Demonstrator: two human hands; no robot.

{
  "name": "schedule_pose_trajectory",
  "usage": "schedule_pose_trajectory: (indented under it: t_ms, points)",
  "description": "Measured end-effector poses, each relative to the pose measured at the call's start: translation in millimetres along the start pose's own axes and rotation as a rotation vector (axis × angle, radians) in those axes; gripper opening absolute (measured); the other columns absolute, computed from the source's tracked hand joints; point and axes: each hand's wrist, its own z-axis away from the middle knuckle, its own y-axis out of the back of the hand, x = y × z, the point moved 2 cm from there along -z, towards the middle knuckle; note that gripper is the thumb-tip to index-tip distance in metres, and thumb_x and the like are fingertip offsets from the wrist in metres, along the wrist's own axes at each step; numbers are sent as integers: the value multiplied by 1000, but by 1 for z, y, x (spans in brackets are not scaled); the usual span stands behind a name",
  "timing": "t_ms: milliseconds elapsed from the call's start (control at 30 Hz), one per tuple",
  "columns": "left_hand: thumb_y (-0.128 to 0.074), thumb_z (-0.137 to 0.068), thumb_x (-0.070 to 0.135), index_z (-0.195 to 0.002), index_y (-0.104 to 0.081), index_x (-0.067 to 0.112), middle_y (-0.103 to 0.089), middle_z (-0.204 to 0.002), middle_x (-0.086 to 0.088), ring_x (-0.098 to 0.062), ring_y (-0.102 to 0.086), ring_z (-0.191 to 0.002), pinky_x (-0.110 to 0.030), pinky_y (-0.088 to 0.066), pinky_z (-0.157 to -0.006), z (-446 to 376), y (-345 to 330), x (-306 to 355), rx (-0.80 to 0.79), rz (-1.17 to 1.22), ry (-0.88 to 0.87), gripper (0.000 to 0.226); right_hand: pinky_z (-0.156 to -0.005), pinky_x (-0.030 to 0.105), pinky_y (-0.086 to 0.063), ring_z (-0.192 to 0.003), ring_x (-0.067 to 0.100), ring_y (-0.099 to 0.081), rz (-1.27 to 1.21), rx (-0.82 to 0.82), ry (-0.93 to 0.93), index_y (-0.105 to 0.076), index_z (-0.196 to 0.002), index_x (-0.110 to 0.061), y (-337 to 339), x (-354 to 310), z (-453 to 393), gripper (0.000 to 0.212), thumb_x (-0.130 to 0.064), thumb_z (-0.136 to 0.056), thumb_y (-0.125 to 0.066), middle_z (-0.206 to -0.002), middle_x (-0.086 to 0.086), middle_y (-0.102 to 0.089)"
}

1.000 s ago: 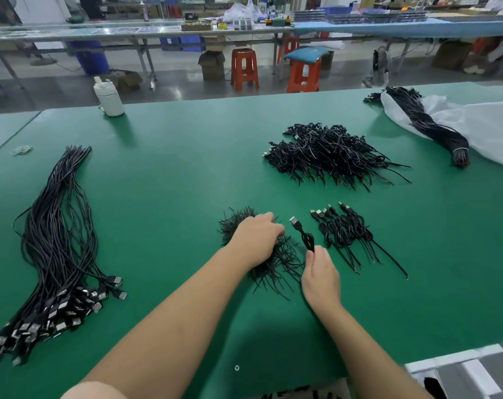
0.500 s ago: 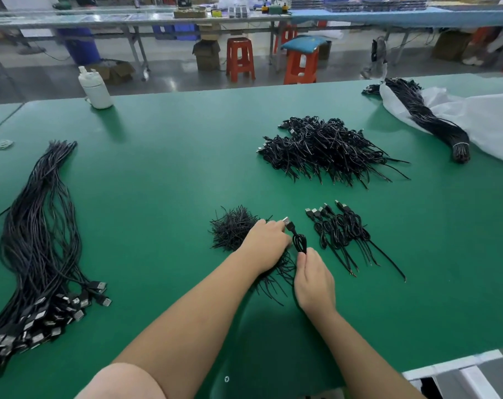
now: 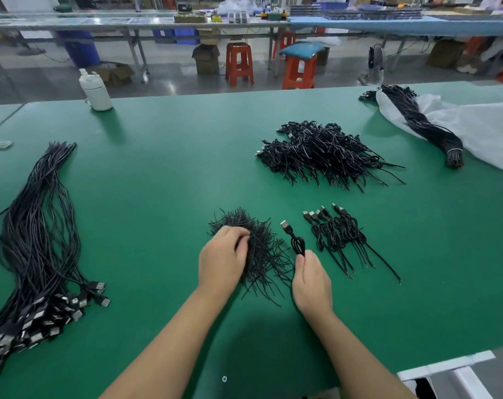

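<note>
My right hand [image 3: 310, 279] pinches the near end of a coiled black USB cable [image 3: 296, 243], whose plug points away from me. My left hand [image 3: 223, 257] has its fingers curled into a loose pile of thin black twist ties [image 3: 261, 249] and grips some of them. Just right of the held cable lies a short row of coiled USB cables [image 3: 338, 233], plugs pointing away. All of it lies on the green table [image 3: 164, 197].
A long bundle of uncoiled USB cables [image 3: 40, 243] stretches along the left. A big heap of coiled cables [image 3: 322, 155] lies beyond the row. A tied cable bundle [image 3: 422, 126] rests on a white bag [image 3: 486, 131] far right. A white bottle [image 3: 96, 92] stands far left.
My left hand went to the cable's plug, then drew back onto the tie pile and curled its fingers in. My right hand keeps its pinch on the coiled cable.
</note>
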Motion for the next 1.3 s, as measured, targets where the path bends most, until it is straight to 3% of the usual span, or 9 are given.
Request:
schedule_pose_trajectory:
  t_ms: [200,333,467,633,800,867,1033,1167,1300]
  points:
    - [-65,-90,18,-86,-69,26,-63,-81,11,-8,-57,-73,-29,-44,-67,17,28,-28,-3,150,336,10,-56,32,-31,-60,9,-35,1,-13,-10,-26,-72,-27,8,-8,3,34,-29,-106,-29,-72,-6,-37]
    - [-67,-89,20,-79,-70,27,-63,-70,9,-7,-54,-62,-26,-41,-62,19,34,-30,-56,264,491,13,-62,36,-38,-63,11,-42,18,-148,164,-33,-79,-27,16,-32,17,28,-34,-106,-27,-76,-9,-41]
    - [-72,-86,17,-76,-73,22,-60,-52,18,3,-44,-46,-15,-38,-51,21,32,-19,-53,514,622,11,-83,41,-46,-88,22,-56,-104,-344,322,-52,-105,-14,21,-77,31,31,-35,-107,-29,-97,-1,-59]
    - [-71,-86,10,-75,-72,11,-56,-52,13,3,-38,-47,-14,-32,-48,22,36,-3,-104,537,516,10,-79,44,-45,-81,27,-54,-131,-471,353,-44,-91,-21,20,-107,43,22,-30,-107,-32,-86,3,-59]
    - [-70,-87,8,-79,-73,5,-64,-68,-5,-13,-45,-61,-21,-35,-55,20,43,-6,-110,438,441,9,-92,42,-44,-106,31,-59,-185,-466,259,-44,-135,-18,12,-113,41,31,-27,-106,-34,-116,10,-66]
    - [-69,-88,9,-78,-72,10,-65,-72,-2,-15,-50,-65,-17,-37,-58,22,45,-5,-105,423,414,11,-95,41,-44,-109,29,-59,-229,-438,246,-46,-137,-19,9,-116,39,32,-25,-106,-35,-118,9,-65]
    - [-68,-88,9,-92,-77,20,-67,-88,10,-3,-59,-83,-6,-40,-75,22,50,1,-132,364,284,15,-87,36,-44,-95,23,-59,-323,-333,189,-59,-112,-10,8,-116,30,25,-20,-106,-38,-103,5,-67]
    - [-70,-88,15,-92,-75,18,-63,-89,5,-11,-57,-75,-22,-46,-75,27,53,4,-97,110,80,7,-71,36,-36,-76,24,-49,-323,-327,111,-50,-86,-5,7,-112,24,29,-21,-106,-38,-82,9,-58]
    - [-63,-92,14,-83,-69,11,-62,-84,-4,-27,-59,-75,-41,-51,-65,27,62,11,12,-207,-364,11,-57,31,-38,-54,18,-46,-411,-388,10,-52,-81,-8,11,-111,19,31,-25,-105,-39,-57,-7,-51]
